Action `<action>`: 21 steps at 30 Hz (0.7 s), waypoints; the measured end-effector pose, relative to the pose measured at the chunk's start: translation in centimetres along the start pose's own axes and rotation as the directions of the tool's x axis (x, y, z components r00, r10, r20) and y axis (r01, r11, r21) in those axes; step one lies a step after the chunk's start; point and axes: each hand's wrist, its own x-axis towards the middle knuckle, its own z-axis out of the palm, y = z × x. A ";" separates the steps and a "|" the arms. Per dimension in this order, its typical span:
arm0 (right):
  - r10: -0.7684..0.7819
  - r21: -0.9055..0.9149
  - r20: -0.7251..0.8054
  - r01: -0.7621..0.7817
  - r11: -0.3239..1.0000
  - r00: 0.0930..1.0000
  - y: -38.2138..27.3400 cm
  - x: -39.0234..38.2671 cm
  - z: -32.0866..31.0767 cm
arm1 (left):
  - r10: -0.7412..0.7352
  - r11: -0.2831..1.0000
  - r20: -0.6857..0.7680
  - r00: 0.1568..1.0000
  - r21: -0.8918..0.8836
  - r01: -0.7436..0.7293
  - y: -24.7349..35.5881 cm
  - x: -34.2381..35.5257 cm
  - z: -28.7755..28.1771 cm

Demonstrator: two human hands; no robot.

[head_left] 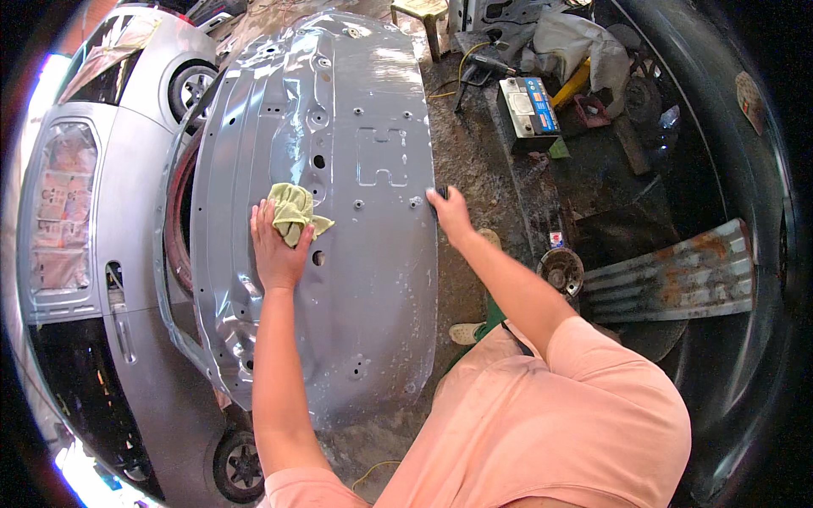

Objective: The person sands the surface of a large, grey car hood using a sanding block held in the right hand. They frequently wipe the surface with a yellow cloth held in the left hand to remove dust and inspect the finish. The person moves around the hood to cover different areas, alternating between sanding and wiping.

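A large grey car panel [381,279], wet and shiny in places, lies in front of me with its pressed ribs, bolts and holes facing up. My left hand [281,254] presses a crumpled yellow-green cloth [293,208] onto its middle, just above an oval hole. At the panel's right edge, my right hand [453,213] is closed around a small black object [441,194]; most of it is hidden by the fingers, so its kind cannot be told. Water drops dot the panel's lower right part.
A silver car [152,161] stands close along the left. On the right are a car battery [529,110], a spray-gun-like black tool [484,68], a rusty corrugated sheet [677,271], a round metal part [561,269] and a dark car body [737,169]. A stool [421,10] stands beyond.
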 end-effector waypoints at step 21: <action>0.099 -0.225 0.088 -0.077 0.971 0.991 -4.7 12.5 0.4 | -0.136 0.985 0.034 0.990 0.108 0.131 1.3 1.0 -0.1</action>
